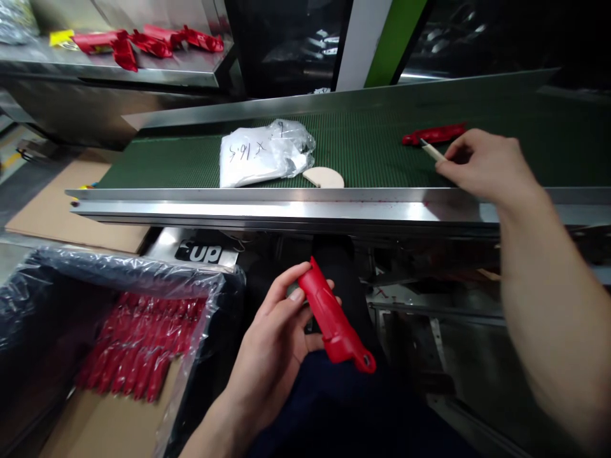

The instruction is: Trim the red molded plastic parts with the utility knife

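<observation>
My left hand (281, 324) is closed around a red plastic handle-shaped part (329, 312) with a small holed lug at its lower end, tilted in front of my lap. Over the conveyor, my right hand (482, 162) pinches a slim knife (433, 151) with a pale handle and a thin metal tip pointing left. Just behind that tip, another red plastic part (436, 133) lies on the green belt (367, 152). The two hands are well apart, and the knife is away from the part in my left hand.
On the belt lie a clear plastic bag with handwriting (258, 152) and a cream rounded piece (327, 177). A metal rail (286, 207) edges the conveyor. At lower left, a plastic-lined bin (224, 280) holds rows of red parts (138, 343). More red pieces (153, 43) lie on a metal table (191, 73).
</observation>
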The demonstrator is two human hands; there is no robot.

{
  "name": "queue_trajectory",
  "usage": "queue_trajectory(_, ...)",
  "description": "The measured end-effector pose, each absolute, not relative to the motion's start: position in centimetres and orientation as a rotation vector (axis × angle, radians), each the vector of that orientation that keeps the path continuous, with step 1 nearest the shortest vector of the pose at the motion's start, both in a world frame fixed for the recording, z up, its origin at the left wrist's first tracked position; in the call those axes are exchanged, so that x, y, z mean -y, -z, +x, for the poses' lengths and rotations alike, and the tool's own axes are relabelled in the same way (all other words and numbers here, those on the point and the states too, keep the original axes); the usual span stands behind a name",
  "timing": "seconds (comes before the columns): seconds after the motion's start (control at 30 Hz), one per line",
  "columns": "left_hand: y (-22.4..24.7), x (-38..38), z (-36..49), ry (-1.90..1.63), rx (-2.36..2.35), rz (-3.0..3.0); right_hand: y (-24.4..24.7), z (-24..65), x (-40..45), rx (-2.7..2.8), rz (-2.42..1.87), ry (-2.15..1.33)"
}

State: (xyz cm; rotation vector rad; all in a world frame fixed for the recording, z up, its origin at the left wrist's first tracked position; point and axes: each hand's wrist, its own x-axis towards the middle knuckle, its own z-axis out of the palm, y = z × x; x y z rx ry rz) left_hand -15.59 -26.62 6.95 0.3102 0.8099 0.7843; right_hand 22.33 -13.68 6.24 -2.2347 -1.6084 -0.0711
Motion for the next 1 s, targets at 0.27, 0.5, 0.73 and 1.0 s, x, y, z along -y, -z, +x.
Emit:
queue_trajectory(0.27, -7.0, 27.2, -15.9, -0.77, -0.807, 0.412, -7.0, 21.6, 14.4, 1.418, -1.954, 0.186)
queue_trajectory(0.5, -6.9, 27.4, -15.8, -0.76, -0.788, 0.313, -7.8, 11.5, 22.8, 1.415, -1.55, -0.106)
queue_trajectory(0.73, -7.0, 27.5, -15.2, -0.745, -0.828, 0.266, -6.5, 5.4, 28.8, 1.622, -1.442, -1.295)
queue_trajectory(1.0, -6.9, 27.9, -15.1, -0.722, -0.776, 0.278, -7.7, 3.7, 29.7, 1.61, -1.407, -1.093)
